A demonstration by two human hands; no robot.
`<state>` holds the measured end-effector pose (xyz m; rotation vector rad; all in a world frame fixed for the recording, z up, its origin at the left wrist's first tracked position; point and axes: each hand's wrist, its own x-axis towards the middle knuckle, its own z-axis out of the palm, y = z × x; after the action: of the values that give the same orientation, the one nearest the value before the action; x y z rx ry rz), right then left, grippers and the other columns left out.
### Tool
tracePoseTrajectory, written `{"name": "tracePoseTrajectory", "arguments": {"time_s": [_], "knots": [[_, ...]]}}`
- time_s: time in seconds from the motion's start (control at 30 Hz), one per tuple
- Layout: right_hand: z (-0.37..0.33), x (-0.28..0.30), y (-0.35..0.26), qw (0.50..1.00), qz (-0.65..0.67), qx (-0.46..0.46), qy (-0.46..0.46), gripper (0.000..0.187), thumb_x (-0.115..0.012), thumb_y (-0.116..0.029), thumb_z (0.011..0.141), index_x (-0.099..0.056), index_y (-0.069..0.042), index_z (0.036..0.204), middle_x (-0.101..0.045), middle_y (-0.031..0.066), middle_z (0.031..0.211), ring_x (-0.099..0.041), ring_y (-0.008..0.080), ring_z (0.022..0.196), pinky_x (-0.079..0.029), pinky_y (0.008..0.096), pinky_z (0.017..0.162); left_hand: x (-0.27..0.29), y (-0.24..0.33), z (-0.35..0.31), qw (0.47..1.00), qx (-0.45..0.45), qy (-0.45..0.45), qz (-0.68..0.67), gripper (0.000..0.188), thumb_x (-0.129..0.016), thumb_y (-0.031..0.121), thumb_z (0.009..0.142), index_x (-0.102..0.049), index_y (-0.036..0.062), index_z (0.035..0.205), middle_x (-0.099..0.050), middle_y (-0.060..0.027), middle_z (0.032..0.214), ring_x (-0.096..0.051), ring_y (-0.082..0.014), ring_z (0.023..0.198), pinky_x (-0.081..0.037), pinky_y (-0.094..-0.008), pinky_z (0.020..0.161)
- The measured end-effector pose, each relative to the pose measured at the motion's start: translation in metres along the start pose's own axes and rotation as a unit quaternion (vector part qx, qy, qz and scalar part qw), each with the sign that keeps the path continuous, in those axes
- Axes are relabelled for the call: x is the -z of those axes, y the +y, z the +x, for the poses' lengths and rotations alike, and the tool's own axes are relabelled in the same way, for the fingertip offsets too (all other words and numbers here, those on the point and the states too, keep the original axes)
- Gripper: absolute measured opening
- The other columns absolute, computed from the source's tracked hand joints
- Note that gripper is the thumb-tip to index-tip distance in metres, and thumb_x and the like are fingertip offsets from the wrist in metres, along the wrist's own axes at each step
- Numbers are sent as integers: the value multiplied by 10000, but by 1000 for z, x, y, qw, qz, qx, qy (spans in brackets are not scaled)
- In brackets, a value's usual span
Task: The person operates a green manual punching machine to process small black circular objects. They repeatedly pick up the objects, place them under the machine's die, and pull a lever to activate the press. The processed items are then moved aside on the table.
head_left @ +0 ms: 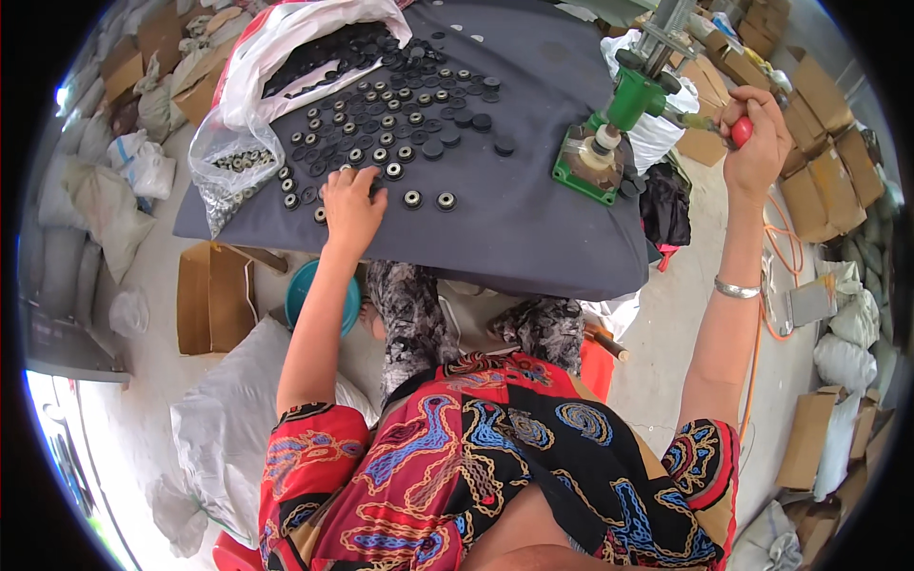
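On the dark cloth-covered table [533, 224], my left hand [352, 209] is closed, its fingertips and thumb around a small black round part, mostly hidden by the fingers. Beside it sits a black wheel with a metal bearing [393, 171] in its centre. Two more such wheels lie to the right of the hand, and many black discs and wheels spread beyond it. At the right, my right hand [757, 143] grips the red knob [742, 131] of a lever. That lever belongs to a green hand press [628, 100] standing on the table's right side.
A white and red sack [252, 81] of black parts lies open at the back left. In front of it is a clear plastic bag [233, 162] of metal bearings. Below the table are a teal bucket [326, 295] and a cardboard box [214, 297]. Cartons and sacks line both sides.
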<state>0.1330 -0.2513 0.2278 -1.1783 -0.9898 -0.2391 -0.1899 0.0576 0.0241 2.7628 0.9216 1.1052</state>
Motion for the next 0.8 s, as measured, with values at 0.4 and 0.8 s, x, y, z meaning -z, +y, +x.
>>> {"name": "tracePoseTrajectory", "arguments": {"time_s": [0.4, 0.8], "knots": [[0, 0, 3, 1000, 0, 7, 12, 243, -441, -97, 918, -638, 46, 908, -557, 63, 624, -532, 131, 557, -402, 235, 503, -12, 16, -24, 972, 15, 34, -232, 240, -652, 19, 772, -658, 57, 1009, -580, -132, 951, -614, -297, 735, -506, -403, 654], [-1, 0, 1, 1000, 13, 15, 9, 249, -425, -72, 928, -637, 60, 914, -543, 66, 647, -503, 136, 567, -430, 263, 568, 2, 20, -43, 950, -12, -115, -291, 672, -650, 23, 764, -382, 3, 1381, -552, -229, 1254, -493, -418, 1187, -379, -467, 1043]]}}
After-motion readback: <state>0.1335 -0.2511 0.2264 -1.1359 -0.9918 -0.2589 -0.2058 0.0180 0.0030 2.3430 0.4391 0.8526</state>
